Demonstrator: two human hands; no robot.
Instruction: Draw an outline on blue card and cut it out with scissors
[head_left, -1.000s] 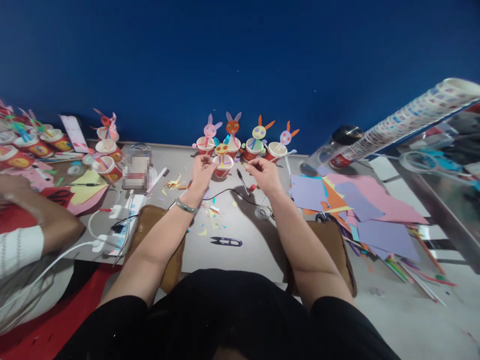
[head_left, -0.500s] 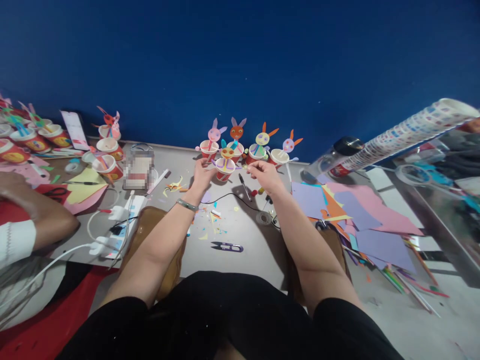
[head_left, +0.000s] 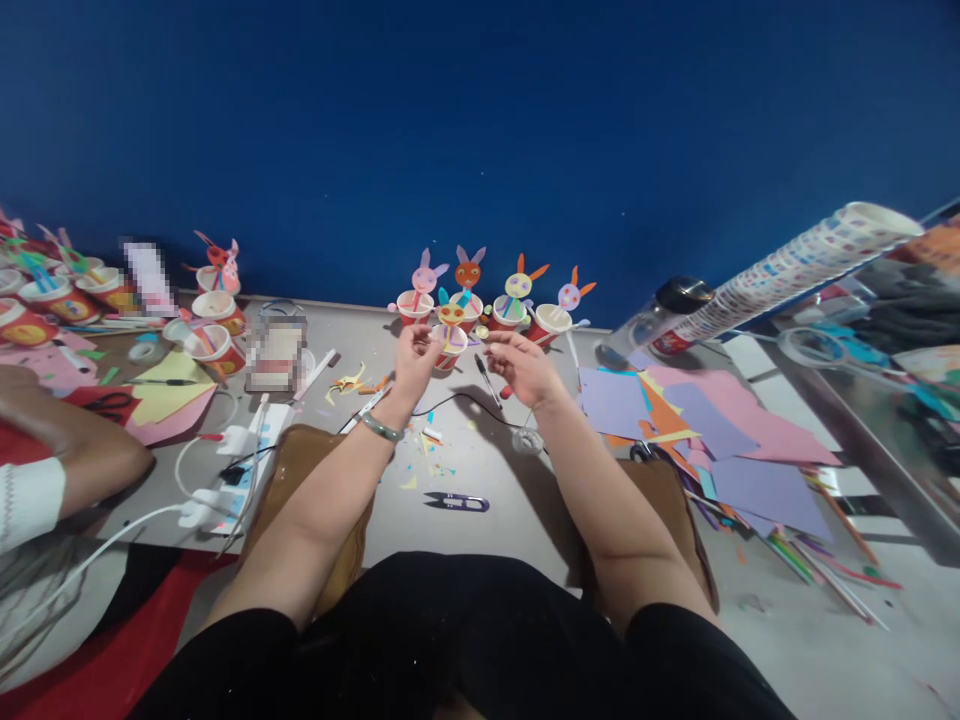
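The left hand (head_left: 417,368) has moved closer to the front cup (head_left: 452,344), before the back cups (head_left: 415,315); the right hand (head_left: 525,370) is near. Either grip: I cannot tell. Probably light, crushable: hold its side gently.

A grey table (head_left: 506,490) carries snips (head_left: 454,501), pen (head_left: 488,382), decorated cups (head_left: 451,349).

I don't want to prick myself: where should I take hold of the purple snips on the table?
Probably by the rounded handle end, coming in from the right: the snips lie flat, with their pointed blades facing left, away from that side.
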